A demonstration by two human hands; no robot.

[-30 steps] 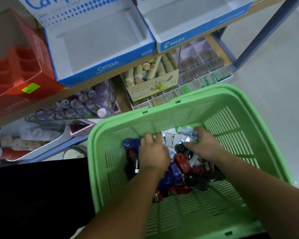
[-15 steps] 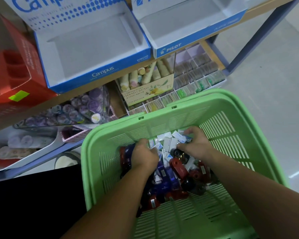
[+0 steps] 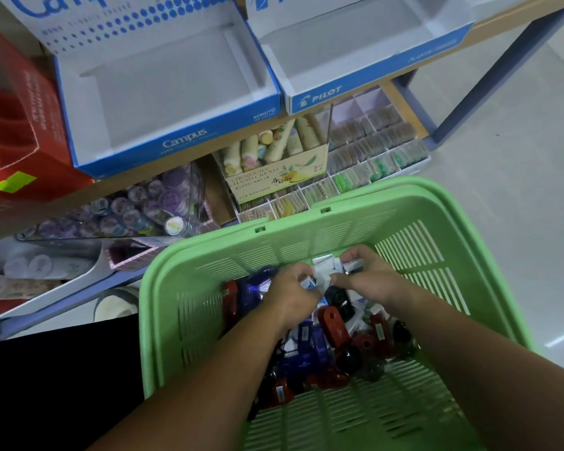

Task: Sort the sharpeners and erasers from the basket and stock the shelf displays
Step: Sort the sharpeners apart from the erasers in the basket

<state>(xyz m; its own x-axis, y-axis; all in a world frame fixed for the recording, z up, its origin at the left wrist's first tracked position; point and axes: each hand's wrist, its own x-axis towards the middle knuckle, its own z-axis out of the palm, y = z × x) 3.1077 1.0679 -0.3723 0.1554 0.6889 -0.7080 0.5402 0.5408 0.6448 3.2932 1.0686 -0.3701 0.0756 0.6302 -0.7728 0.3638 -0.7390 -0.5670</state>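
A green slatted basket [image 3: 414, 222] holds a heap of red, blue and black sharpeners [image 3: 331, 323] and small white boxed erasers [image 3: 323, 271]. Both my hands are down inside it at the far end of the heap. My left hand [image 3: 290, 294] has its fingers curled round a white and blue eraser. My right hand [image 3: 368, 278] pinches white erasers between its thumb and curled fingers. On the shelf above stand two bare display boxes, the blue Campus box [image 3: 163, 92] and the blue Pilot box [image 3: 355, 53].
A red display box [image 3: 23, 135] sits left of the Campus box. Below the shelf board are a clear case of round tins [image 3: 137, 209], a hand cream carton [image 3: 274, 170] and a divided tray of small items [image 3: 372, 151]. The shelf's blue post [image 3: 489, 83] rises at right beside pale floor.
Both hands shifted toward the far end of the pile and closer together. They have gathered white erasers into their fingers. The view moved slightly nearer the shelf.
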